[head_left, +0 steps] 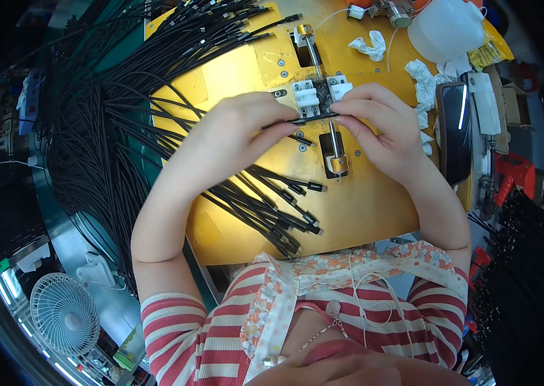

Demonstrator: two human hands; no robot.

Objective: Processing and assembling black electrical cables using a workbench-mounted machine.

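Observation:
Between my two hands a black cable point(314, 119) is stretched level, just in front of white fixture blocks point(306, 100). My left hand point(243, 125) pinches it from the left, thumb below and fingers above. At the other end, the thumb and fingertips of my right hand point(378, 122) close on its tip, partly covering it. Metal rods point(333, 136) with gold collars run through slots before and behind the blocks. Loose cable ends with black connectors point(304, 222) lie on the gold plate point(375, 206) below my left forearm.
A large bundle of black cables point(101, 148) fills the left side, with more ends point(220, 32) at the back. Crumpled tissue point(370, 46), a translucent white container point(445, 29) and a dark phone-like slab point(455, 132) stand right. A white fan point(65, 314) is lower left.

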